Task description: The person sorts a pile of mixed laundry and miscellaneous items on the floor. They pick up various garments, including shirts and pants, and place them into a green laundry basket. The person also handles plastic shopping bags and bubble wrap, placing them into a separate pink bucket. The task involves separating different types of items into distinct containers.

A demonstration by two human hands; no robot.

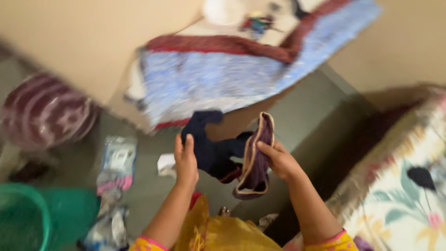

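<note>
Navy garment [209, 151] pinched in our left hand [186, 162]; our right hand [278, 160] fingers grip a maroon cloth [257, 160].

Green basket [23, 218], floral cushion [409, 186], blue patterned cloth [223, 79]

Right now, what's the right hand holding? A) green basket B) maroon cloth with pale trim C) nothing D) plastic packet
B: the right hand pinches the maroon cloth with pale trim, while the left hand grips a dark navy cloth; the green basket sits off on the floor.
</note>
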